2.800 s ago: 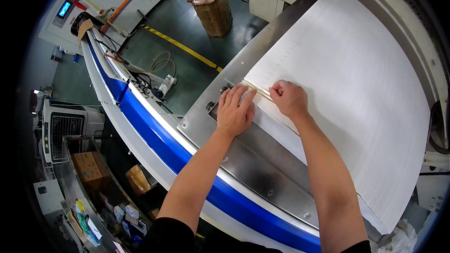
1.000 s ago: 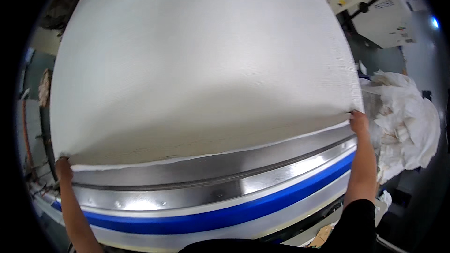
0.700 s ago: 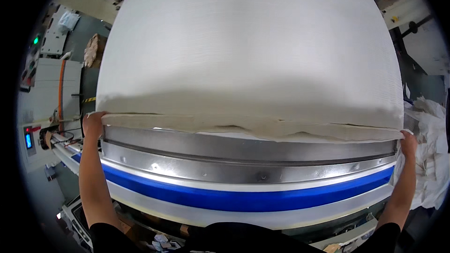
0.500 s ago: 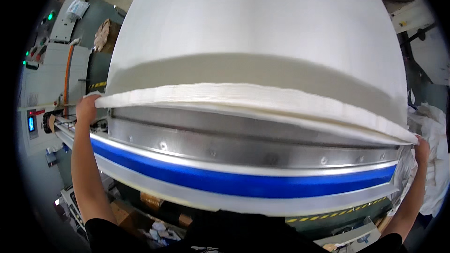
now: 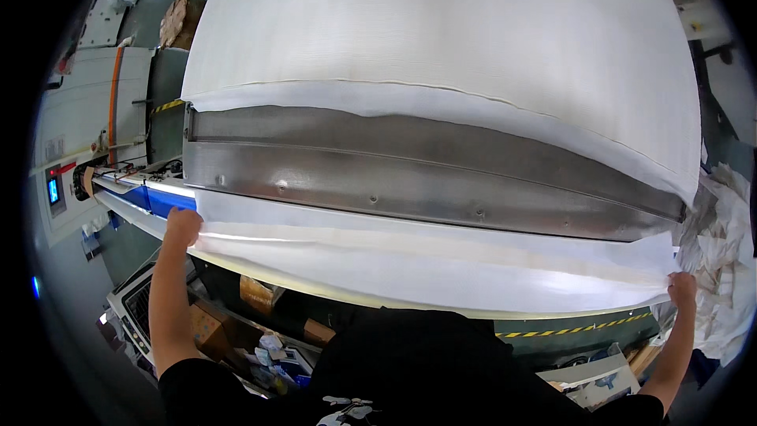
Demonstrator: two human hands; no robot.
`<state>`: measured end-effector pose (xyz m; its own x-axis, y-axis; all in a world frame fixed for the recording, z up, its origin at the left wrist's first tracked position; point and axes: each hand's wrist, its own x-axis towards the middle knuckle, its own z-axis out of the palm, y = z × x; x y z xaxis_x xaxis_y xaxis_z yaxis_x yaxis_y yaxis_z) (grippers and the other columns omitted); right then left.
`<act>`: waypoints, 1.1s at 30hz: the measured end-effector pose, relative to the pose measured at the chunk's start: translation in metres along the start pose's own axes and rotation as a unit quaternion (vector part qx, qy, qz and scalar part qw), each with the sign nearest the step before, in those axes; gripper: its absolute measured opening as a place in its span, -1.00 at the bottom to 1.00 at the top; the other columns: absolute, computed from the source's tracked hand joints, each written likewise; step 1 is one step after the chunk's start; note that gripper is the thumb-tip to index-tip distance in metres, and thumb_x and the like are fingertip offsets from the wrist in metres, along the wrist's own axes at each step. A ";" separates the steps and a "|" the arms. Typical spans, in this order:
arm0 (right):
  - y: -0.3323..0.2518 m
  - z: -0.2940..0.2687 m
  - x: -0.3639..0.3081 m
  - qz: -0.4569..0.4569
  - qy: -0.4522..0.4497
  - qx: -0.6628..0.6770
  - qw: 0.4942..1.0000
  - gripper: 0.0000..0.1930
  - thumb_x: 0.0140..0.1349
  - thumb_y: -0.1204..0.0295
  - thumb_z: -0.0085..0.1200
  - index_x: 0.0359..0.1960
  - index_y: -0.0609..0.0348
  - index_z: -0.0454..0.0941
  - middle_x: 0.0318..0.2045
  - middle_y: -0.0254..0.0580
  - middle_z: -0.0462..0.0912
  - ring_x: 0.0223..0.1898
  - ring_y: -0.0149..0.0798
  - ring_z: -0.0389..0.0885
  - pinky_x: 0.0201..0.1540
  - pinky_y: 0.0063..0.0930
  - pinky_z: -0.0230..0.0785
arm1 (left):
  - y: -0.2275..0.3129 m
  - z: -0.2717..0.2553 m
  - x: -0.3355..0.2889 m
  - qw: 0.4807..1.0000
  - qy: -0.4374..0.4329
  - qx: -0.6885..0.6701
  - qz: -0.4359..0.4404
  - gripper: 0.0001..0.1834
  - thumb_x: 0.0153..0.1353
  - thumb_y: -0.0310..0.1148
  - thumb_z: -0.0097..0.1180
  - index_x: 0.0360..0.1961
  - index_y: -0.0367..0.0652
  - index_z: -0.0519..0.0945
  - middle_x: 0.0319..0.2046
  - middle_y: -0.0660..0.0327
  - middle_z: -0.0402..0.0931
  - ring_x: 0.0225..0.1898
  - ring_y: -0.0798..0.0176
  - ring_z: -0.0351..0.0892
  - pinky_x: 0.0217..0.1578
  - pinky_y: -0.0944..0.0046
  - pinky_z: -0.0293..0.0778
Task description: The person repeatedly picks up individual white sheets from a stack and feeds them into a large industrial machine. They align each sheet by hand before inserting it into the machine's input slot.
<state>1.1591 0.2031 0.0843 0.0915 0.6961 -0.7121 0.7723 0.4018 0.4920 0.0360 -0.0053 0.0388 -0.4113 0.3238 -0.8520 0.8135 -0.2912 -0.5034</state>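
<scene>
White strip [image 5: 441,268], one, long: stretched crosswise between left hand [image 5: 184,226] and right hand [image 5: 683,289], one end to each. Left hand: curled shut around the left end, below the upper left corner. Right hand: fingers pinched tight on the right end, near the lower corner; upper right corner free, poking up above the grip. Placement: on the near side of a bare metal plate [image 5: 434,189], over the front rail, with blue cover [image 5: 169,202] exposed beside the left hand.

Appearance: thin, soft, white, with a faint cream band running lengthwise; taut crease close to the left grip, shallow wrinkles toward the right, brighter patches near the right end.

Adjacent: broad white sheet [image 5: 441,31], beyond the plate, faintly ribbed, near edge wavy; crumpled white material [image 5: 721,260], heaped beside the right hand.
</scene>
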 end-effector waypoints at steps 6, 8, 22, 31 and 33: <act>-0.018 0.044 0.005 -0.029 -0.106 -0.117 0.987 -0.76 0.16 0.26 -0.07 -0.37 0.03 0.64 -0.33 -0.17 0.66 -0.23 -0.10 0.61 -0.12 -0.16 0.43 | 0.025 0.018 0.024 0.999 -0.043 0.009 0.012 -0.79 0.06 -0.36 0.08 -0.27 0.01 0.68 -0.17 0.23 0.63 -0.10 0.15 0.61 -0.19 -0.02 0.49; -0.018 0.076 0.018 -0.004 -0.094 -0.128 0.987 -0.71 0.20 0.23 -0.14 -0.36 0.05 0.64 -0.31 -0.15 0.66 -0.20 -0.10 0.61 -0.14 -0.17 0.44 | 0.028 0.032 0.032 0.999 -0.032 -0.012 -0.033 -0.83 0.06 -0.33 0.08 -0.35 0.00 0.69 -0.24 0.20 0.65 -0.17 0.12 0.63 -0.26 0.09 0.50; -0.034 0.095 -0.004 0.062 -0.103 0.135 0.984 -0.70 -0.21 0.38 0.14 -0.39 0.30 0.57 -0.33 0.10 0.59 -0.18 0.17 0.52 -0.08 -0.11 0.39 | -0.020 0.042 0.049 0.912 0.072 -0.224 -0.335 -0.75 0.22 -0.33 -0.07 -0.26 -0.07 0.67 -0.19 0.11 0.63 -0.15 0.06 0.63 -0.23 0.06 0.53; -0.137 -0.033 0.009 -0.065 -0.121 0.264 0.955 -0.45 -0.28 0.28 0.26 -0.12 0.15 0.55 -0.19 0.03 0.62 -0.12 0.03 0.58 -0.05 -0.26 0.42 | 0.019 0.033 0.048 0.855 0.288 -0.335 -0.271 -0.71 0.14 -0.45 -0.06 -0.11 -0.05 0.56 -0.21 0.08 0.59 -0.18 -0.06 0.57 -0.17 0.00 0.46; -0.123 -0.019 0.005 0.009 -0.125 0.292 0.948 -0.50 -0.25 0.30 0.25 -0.15 0.13 0.56 -0.23 -0.01 0.64 -0.15 0.00 0.59 -0.07 -0.29 0.44 | 0.033 0.016 0.054 0.856 0.318 -0.319 -0.254 -0.67 0.15 -0.44 -0.06 -0.03 -0.05 0.53 -0.16 0.10 0.58 -0.16 -0.05 0.57 -0.15 0.01 0.46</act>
<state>1.0524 0.1689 0.0298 0.1974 0.5066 -0.8393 0.9790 -0.0569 0.1959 0.0342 -0.0120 -0.0261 -0.6364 0.7468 -0.1929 0.7384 0.5176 -0.4323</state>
